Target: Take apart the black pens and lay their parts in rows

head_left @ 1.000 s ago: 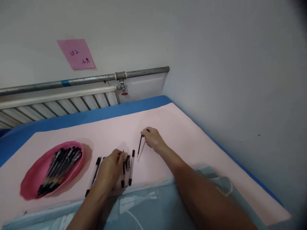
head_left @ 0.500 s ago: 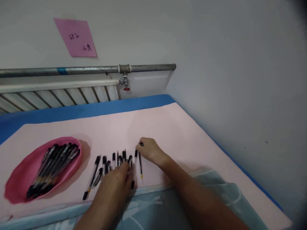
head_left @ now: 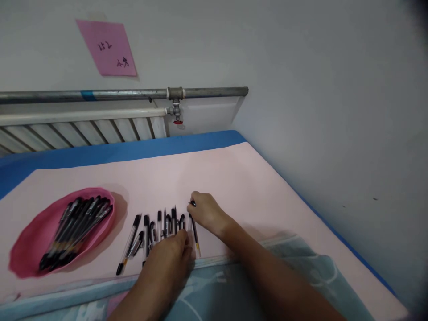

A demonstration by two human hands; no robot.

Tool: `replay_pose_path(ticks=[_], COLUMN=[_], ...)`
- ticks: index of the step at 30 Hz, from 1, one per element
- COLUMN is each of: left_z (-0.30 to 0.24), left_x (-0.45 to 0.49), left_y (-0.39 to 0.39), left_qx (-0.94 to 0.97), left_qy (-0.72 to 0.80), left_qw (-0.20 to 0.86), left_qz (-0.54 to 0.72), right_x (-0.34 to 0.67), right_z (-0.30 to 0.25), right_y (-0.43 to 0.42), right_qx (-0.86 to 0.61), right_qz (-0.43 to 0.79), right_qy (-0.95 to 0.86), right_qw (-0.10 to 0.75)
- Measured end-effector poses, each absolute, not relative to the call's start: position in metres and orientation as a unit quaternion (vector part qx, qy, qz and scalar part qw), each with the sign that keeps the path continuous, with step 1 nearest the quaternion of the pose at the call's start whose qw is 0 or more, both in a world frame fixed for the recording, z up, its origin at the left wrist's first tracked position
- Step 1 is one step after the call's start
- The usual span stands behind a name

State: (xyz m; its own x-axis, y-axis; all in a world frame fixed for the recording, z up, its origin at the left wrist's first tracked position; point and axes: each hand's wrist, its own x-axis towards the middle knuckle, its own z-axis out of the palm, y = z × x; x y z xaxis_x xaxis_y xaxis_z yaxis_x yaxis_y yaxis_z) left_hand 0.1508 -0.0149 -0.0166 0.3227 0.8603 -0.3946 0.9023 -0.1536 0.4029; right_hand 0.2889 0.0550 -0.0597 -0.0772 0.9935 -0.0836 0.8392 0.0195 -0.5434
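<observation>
- One slim refill [head_left: 195, 232] is pinched in your right hand [head_left: 205, 211], lower centre.
- Your left hand [head_left: 170, 257], apart from it, overlaps the pen row [head_left: 146, 234]; its grip cannot be told.
- Open pink sheet [head_left: 220, 171] runs above both to the blue edge [head_left: 187, 145].
- Pink bowl [head_left: 30, 247] of pens, lower left.

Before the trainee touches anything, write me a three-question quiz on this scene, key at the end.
1. True or false: the right hand is nearer the bowl than the left hand is.
2. Fill in: the refill is held by the ____ hand.
3. What colour are the ends of the pens in the bowl? A. Red B. Black C. Green

Key: 1. False; the left hand is nearer. 2. Right. 3. B.
</observation>
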Motion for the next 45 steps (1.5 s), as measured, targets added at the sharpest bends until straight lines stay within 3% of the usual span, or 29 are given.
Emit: replay_pose_path(ticks=[20, 26, 36, 45], left_z=[-0.015, -0.018, -0.013, -0.012], left_x=[0.150, 0.149, 0.151, 0.148], left_y=[-0.015, -0.014, -0.015, -0.016], left_qx=[0.758, 0.766, 0.763, 0.764], left_qy=[0.588, 0.577, 0.575, 0.572], left_qw=[0.280, 0.280, 0.294, 0.297], left_qz=[-0.045, -0.033, -0.028, -0.033], right_x=[0.287, 0.295, 0.297, 0.307], right_z=[-0.059, -0.054, -0.037, -0.025], right_y=[0.047, 0.048, 0.032, 0.033], right_qx=[-0.618, -0.613, -0.618, -0.642], right_qz=[0.177, 0.212, 0.247, 0.303], right_qy=[-0.754, -0.746, -0.744, -0.695], right_qw=[0.135, 0.155, 0.057, 0.114])
